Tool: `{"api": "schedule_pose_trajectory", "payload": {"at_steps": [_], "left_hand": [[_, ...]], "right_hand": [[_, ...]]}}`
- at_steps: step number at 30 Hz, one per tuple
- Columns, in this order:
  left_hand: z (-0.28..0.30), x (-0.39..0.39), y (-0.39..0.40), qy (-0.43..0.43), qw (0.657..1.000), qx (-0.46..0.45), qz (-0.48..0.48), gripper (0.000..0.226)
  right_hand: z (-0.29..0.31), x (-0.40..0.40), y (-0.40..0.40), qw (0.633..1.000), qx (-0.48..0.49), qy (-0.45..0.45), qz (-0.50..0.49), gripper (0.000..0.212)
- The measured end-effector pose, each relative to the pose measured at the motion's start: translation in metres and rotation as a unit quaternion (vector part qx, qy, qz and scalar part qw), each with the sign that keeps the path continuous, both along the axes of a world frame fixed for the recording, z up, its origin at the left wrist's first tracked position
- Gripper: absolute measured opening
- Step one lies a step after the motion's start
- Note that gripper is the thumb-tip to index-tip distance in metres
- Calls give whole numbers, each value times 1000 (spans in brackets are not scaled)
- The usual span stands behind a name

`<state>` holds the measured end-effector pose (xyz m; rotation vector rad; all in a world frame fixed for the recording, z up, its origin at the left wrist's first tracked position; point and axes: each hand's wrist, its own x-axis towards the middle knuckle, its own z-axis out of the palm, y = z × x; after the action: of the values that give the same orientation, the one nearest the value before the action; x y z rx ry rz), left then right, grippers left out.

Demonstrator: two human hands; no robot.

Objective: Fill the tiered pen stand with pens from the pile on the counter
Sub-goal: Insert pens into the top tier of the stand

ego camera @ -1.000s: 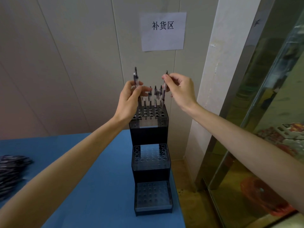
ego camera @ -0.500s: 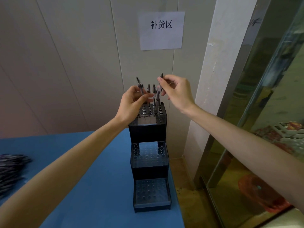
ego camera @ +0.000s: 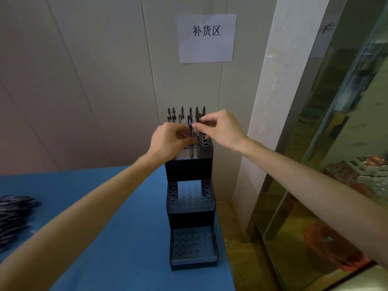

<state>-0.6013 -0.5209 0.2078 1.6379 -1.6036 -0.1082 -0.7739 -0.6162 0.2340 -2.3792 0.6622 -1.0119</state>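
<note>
While gripped, pen [ego camera: 190, 131] upright, tip-down

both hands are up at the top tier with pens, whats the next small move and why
Probably push the pen pinched by both hands, left hand and right hand, down into its hole in the top tier, then let go. Its tip looks about seated, and holes to its right remain open.

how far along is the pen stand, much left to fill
Early. A back row of pens already stands in the top tier. The left hand and right hand are both at that tier, pinching pens being seated. Left to do: the middle tier and bottom tier show only empty holes, and the pile waits on the counter.
</note>
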Motion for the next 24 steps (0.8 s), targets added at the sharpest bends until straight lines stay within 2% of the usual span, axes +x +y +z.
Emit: {"api": "schedule_pose_trajectory", "payload": {"at_steps": [3, 8, 13, 16, 19, 21, 24], "left_hand": [[-1, -2, 1, -21, 999, 2, 44, 22], [-4, -4, 2, -31, 997, 5, 65, 20], [-9, -12, 9, -51, 994, -33, 92, 22], [-8, -18, 21, -15, 992, -70, 99, 42], [-4, -22, 37, -18, 991, -56, 118, 50], [-1, -24, 50, -46, 989, -23, 139, 48], [-1, -23, 75, -146, 974, 12, 176, 48]], "right_hand": [[-10, -2, 1, 999, -13, -26, -19, 25], [-12, -3, 2, 999, -17, -24, -28, 26], [-10, -3, 5, 998, -34, 15, -51, 26], [-10, -7, 8, 994, -43, 71, -63, 43], [-12, -17, 22, 994, -37, 76, -70, 57], [-16, -26, 31, 990, -63, 87, -94, 61], [-25, -30, 46, 973, -149, 124, -125, 68]]}}
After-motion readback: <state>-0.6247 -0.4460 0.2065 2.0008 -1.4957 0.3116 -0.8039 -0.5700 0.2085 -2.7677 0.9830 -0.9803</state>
